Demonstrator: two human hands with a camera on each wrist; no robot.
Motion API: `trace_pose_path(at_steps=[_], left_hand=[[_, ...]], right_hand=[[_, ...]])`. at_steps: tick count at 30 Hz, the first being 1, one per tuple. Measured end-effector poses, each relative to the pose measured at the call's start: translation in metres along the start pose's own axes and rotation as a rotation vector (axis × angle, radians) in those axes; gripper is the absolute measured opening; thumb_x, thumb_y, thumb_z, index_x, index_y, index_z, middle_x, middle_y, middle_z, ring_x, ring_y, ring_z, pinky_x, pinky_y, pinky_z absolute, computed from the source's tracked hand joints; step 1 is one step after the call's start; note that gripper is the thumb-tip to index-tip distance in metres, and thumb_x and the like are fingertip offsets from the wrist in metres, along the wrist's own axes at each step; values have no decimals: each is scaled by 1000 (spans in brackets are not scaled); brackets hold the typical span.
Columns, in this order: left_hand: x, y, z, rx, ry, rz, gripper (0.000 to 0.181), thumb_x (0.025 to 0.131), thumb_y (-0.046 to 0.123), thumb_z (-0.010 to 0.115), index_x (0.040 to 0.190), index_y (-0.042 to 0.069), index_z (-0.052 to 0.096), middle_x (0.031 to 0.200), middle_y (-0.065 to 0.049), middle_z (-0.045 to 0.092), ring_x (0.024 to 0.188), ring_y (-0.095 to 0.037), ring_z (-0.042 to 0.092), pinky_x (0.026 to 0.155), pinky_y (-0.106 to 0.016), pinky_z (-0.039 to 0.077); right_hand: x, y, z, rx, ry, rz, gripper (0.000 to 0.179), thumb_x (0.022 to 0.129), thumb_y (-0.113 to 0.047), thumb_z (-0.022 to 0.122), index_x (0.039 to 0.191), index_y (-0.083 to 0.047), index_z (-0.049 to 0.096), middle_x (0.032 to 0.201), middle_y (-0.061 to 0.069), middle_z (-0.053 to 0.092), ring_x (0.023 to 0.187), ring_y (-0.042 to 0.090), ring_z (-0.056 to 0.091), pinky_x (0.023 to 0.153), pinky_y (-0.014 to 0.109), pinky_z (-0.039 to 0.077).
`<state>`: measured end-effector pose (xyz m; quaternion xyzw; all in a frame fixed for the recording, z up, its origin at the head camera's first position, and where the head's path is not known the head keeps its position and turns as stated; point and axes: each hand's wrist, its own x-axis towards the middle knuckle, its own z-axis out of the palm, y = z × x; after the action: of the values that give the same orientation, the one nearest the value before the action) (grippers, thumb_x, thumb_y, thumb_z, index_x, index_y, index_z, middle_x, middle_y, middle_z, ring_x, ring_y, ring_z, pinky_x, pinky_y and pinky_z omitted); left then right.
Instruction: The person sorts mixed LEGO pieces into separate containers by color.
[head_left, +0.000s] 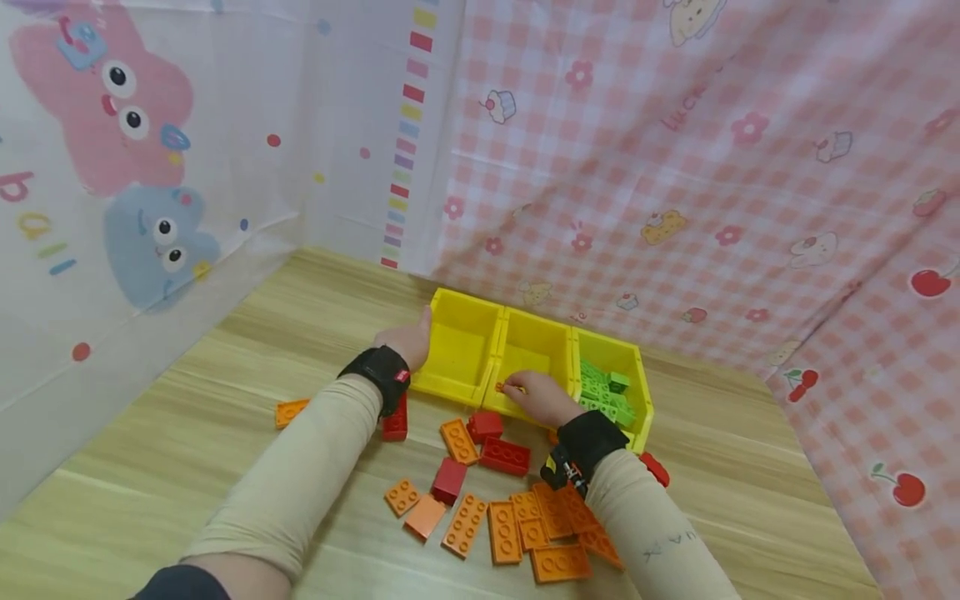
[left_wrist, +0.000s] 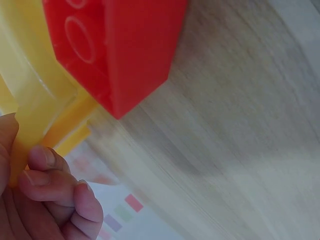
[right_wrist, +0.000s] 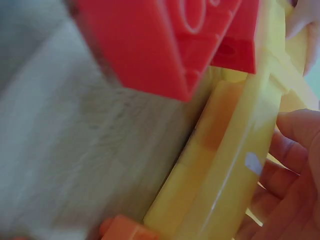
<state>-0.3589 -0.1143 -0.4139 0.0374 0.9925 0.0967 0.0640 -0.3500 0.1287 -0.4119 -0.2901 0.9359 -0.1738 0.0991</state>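
Observation:
A yellow bin (head_left: 459,337) with three compartments stands against the checked cloth. My left hand (head_left: 405,342) grips its left side wall; in the left wrist view the thumb and curled fingers (left_wrist: 52,187) are on either side of the yellow edge. My right hand (head_left: 543,398) reaches into the middle compartment. Its fingertips pinch a small orange brick (head_left: 499,387), mostly covered by the fingers. From the right wrist, the bin's front wall (right_wrist: 225,165) hides part of the curled fingers (right_wrist: 280,177). Light green bricks (head_left: 600,392) lie in the right compartment.
Red bricks (head_left: 506,457) and orange bricks (head_left: 464,525) lie scattered on the wooden table (head_left: 360,550) before the bin. One orange brick (head_left: 291,412) lies left of my left forearm. A red piece (head_left: 655,468) shows beyond the right wrist. Patterned cloth walls (head_left: 585,167) enclose the table.

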Motion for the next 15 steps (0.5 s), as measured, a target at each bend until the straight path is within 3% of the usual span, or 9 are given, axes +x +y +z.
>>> trace_pose_path(at_steps=[5,10,15], left_hand=[[0,-1,0,-9,2,7,61,99,8,37,150,7,4,55,-4,45,47,-18,40,51,-36,40],[4,0,1,-26,-13,12,62,99,10,36,150,7,2,58,-5,49,52,-20,47,55,-39,43],[7,-4,4,-22,7,22,61,99,9,36,150,5,2,58,-5,48,51,-20,44,53,-37,42]], right_hand=[[-27,-1,-4,-24,7,-57,29,98,-20,49,120,-4,58,132,18,48,122,32,45,98,45,37],[-71,5,-11,-73,36,-119,32,95,-17,54,124,-4,56,136,16,45,125,32,41,100,46,34],[-111,16,-11,-53,8,-81,34,93,-17,57,125,-6,56,136,13,46,125,31,42,99,48,35]])
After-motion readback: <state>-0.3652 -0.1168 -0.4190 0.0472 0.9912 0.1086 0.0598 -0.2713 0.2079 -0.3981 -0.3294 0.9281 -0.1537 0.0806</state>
